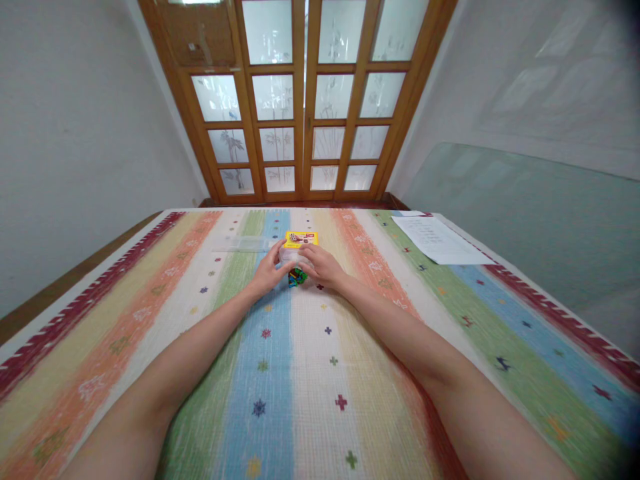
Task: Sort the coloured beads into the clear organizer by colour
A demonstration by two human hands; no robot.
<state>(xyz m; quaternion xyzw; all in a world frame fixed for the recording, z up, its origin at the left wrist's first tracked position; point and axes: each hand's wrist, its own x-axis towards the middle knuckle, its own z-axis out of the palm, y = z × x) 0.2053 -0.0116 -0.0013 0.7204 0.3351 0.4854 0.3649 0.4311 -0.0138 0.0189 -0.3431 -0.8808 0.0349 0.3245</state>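
Both hands meet at the far middle of the table, around a small clear plastic box. My left hand has its fingers curved against the left side of the box. On the right side, my right hand lays its bent fingers over the box. A yellow card with a printed picture shows just beyond the fingertips; whether it is fixed to the box I cannot tell. Beneath the thumbs lies a small heap of green, blue and black pieces, too small to name and partly covered by the hands.
A clear plastic tray or lid lies left of my left hand. Printed white paper sheets rest at the far right of the striped tablecloth. Behind the table stand wooden glass-paned doors, and a glass panel leans at the right wall.
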